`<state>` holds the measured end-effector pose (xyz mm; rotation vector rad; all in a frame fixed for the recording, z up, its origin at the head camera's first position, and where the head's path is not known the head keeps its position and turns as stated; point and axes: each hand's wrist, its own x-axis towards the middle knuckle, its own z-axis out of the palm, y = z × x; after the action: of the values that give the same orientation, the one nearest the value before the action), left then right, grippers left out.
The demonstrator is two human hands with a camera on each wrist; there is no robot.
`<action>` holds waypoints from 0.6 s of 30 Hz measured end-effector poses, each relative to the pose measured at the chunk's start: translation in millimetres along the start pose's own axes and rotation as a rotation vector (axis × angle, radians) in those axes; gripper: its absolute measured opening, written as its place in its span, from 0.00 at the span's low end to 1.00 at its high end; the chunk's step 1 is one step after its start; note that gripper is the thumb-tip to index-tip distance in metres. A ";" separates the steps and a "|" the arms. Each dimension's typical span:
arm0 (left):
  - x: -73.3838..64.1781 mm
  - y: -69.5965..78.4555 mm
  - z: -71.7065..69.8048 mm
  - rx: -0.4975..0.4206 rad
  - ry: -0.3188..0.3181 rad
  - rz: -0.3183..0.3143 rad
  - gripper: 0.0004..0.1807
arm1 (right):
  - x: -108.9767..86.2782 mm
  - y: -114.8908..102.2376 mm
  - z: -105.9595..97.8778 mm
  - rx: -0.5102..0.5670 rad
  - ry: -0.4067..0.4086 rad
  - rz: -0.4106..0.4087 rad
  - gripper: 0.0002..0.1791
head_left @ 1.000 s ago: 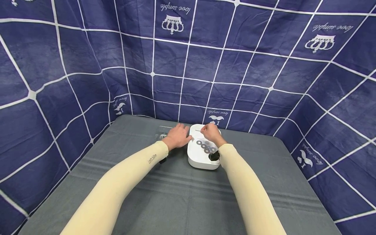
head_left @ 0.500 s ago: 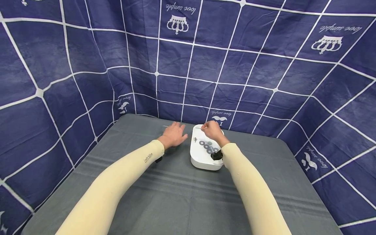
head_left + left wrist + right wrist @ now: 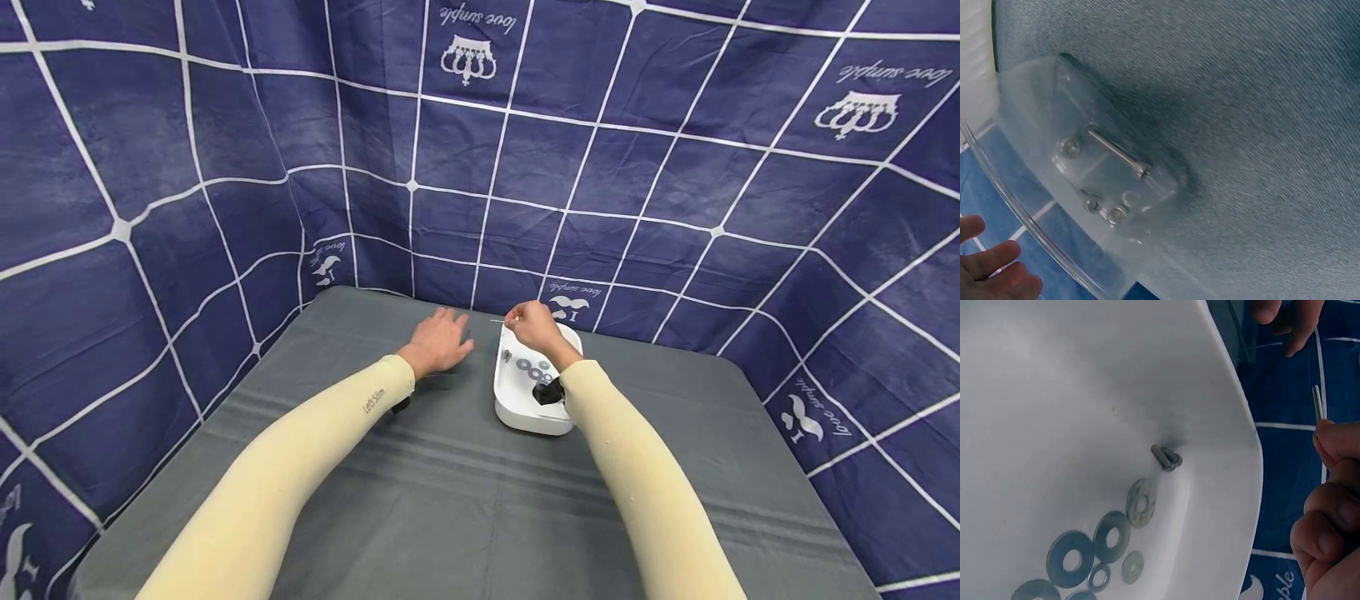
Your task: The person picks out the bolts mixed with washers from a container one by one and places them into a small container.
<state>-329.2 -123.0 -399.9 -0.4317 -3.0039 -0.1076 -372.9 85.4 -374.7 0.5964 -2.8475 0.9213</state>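
Note:
My right hand (image 3: 534, 325) pinches a thin metal rod (image 3: 1318, 403) between thumb and fingertips, over the far left rim of the white tray (image 3: 534, 423). One end of the rod is hidden in the fingers. Inside the tray lie flat washers (image 3: 1070, 559) and a few short metal pins or screws (image 3: 1166, 457). Left of the tray, my left hand (image 3: 438, 340) hovers with fingers spread over a clear plastic container (image 3: 1035, 112). A long screw (image 3: 1119, 153) and several nuts (image 3: 1070, 147) show in that container. The left hand holds nothing.
Grey cloth (image 3: 450, 500) covers the table. A blue curtain (image 3: 360, 125) with white lines hangs behind and at both sides. A thin rod (image 3: 553, 417) lies near the tray's front edge, partly hidden by the black wrist camera (image 3: 547, 392).
My right hand has carried the rod from inside the tray to its far left rim. My left hand has drawn away leftward from the tray. The head view has shifted slightly.

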 end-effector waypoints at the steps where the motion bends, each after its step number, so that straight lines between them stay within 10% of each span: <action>1: -0.4 -1.8 0.1 0.000 0.002 -0.001 0.34 | 0.8 -1.6 0.5 -0.001 -0.005 -0.004 0.09; 18: -11.5 -25.6 1.3 0.000 -0.018 -0.051 0.34 | 13.0 -28.1 18.8 0.026 -0.028 -0.046 0.09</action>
<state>-325.6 -150.6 -403.9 -0.3587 -3.0329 -0.1090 -373.3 49.3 -372.1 0.6793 -2.8381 0.9510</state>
